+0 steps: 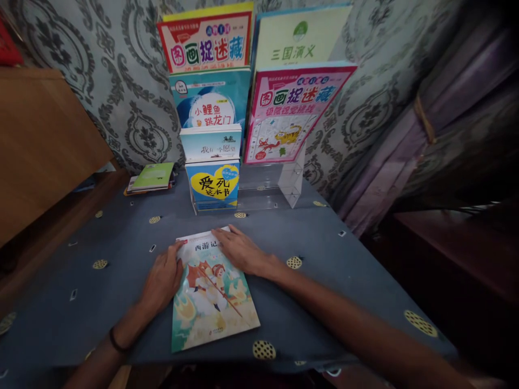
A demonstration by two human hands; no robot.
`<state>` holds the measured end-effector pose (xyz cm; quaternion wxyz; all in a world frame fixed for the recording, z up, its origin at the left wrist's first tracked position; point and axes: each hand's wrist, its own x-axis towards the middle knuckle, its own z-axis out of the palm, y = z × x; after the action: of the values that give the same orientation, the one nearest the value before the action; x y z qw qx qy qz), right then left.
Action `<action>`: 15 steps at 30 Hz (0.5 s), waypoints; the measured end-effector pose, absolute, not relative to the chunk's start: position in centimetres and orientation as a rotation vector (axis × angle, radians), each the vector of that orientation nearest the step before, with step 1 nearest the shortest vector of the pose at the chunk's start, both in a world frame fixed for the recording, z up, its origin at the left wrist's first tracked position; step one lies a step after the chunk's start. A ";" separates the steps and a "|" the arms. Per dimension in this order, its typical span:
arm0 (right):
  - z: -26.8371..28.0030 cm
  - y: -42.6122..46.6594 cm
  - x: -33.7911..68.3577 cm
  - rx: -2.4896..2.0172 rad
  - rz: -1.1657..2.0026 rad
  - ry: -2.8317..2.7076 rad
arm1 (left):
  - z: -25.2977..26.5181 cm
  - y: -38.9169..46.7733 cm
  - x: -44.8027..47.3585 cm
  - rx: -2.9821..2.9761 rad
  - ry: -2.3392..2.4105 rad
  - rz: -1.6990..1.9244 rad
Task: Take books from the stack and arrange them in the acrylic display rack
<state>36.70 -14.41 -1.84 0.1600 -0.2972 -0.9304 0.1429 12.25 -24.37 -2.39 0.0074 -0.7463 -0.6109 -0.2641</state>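
A thin picture-covered book point(214, 302) with the title 西游记 lies before me on the blue tablecloth, turned slightly. My left hand point(162, 273) holds its upper left edge, the fingertips near the top corner. Across the upper right corner of the cover rests my right hand point(239, 249), gripping that side and covering the end of the title. Behind the book stands a clear acrylic rack point(292, 183). In its lowest left tier is a blue book point(213, 186) with a yellow heart.
Above it in the rack are a pale book point(213, 145), a teal book point(211, 100) and a red one point(206, 43). On the right side stand a pink book point(292, 116) and a pale green one point(300, 40). A small stack with a green book point(154, 175) lies at the back left.
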 end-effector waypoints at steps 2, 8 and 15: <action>-2.3 -13.9 38.3 -0.857 0.437 -2.620 | -2.4 -24.4 12.1 -2.348 -1.871 -0.784; -3.3 -12.8 40.0 -0.821 0.662 -2.469 | -1.0 -23.8 13.0 -2.422 -1.681 -0.515; -3.0 -12.1 40.4 -0.679 0.855 -2.317 | -0.9 -20.4 17.6 -2.799 -1.445 -0.553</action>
<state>40.42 -12.11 -2.96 0.2860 -0.2542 -0.8668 0.3198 17.58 -20.40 -0.94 -0.0286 -0.8748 -0.4517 -0.1730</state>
